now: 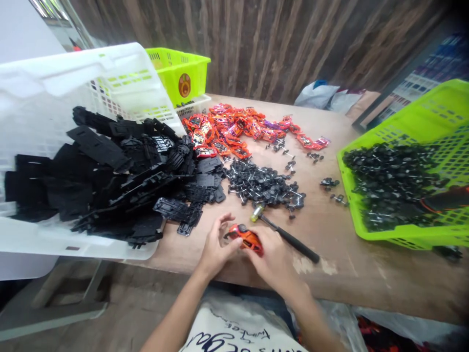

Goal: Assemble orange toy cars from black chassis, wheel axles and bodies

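Near the table's front edge an orange toy car [249, 240] with black wheels is held between both hands, tilted on its side. My left hand [219, 247] grips its left end, thumb laid on the body. Around the right end close the fingers of my right hand [273, 256]. Just behind the right hand lies a small hammer [289, 238] with a black handle and a yellowish head. Beyond the car spreads a heap of black wheels on metal axles [262, 181]. Black car base plates [178, 208] lie to the left of it.
A tipped white basket [146, 252] spills black base plates at left. Orange and red car bodies [234, 127] are heaped at the back, before a lime green basket [198, 73]. Another green basket [351, 215] at right holds wheel axles. Several loose axles [329, 183] lie beside it.
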Available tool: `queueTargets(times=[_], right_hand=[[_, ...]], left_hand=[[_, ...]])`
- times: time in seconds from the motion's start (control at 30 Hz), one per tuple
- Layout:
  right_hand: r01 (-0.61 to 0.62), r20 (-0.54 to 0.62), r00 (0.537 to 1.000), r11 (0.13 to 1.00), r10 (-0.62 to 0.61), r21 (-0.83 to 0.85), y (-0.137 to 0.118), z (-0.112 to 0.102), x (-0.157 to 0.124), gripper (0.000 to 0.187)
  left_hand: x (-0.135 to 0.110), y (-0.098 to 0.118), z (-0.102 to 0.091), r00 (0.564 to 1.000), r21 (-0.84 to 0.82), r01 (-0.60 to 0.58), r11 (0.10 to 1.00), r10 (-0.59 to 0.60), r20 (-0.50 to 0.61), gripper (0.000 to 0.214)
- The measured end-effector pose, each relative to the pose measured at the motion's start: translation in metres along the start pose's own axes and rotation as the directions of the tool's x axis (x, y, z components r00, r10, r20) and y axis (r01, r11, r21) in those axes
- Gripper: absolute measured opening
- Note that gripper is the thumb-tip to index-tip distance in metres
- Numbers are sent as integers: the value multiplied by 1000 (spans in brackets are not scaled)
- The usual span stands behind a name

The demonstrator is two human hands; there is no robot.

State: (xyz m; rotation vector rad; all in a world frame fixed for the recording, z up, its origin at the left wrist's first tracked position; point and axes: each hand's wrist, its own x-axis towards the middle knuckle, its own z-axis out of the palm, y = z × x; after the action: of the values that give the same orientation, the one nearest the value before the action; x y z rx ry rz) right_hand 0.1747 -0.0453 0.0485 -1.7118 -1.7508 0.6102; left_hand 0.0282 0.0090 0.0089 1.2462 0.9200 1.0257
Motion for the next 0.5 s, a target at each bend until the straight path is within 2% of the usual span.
queueTargets(times=[0.03,0.1,0.17,0.27,0.33,0.4,0.5], right_hand=[[51,45,998,997,-48,-66,-1,3,0,29],[89,114,990,992,-78,-93,0,7,3,27],[22,107,994,999,-17,-44,5,7,6,24],[-140,37,990,989,138,57,16,5,9,20],[-181,0,983,979,182,98,22,6,4,16],[-124,-25,992,989,127,78,26,10,-5,16],[41,-83,996,999,-42,-5,28,19,-20,21]], left_hand=[[2,-2,-2,1000,45,25,999,-26,2,54],[4,-4,-3,995,73,94,993,-96,21,47],[5,-5,-2,989,60,142,988,-145,40,41],[5,-4,-2,975,77,203,976,-209,78,30],[5,-3,-4,963,95,232,968,-242,118,23],[5,-5,-6,963,100,225,969,-237,129,21],[6,-7,-5,974,115,171,978,-186,129,19]])
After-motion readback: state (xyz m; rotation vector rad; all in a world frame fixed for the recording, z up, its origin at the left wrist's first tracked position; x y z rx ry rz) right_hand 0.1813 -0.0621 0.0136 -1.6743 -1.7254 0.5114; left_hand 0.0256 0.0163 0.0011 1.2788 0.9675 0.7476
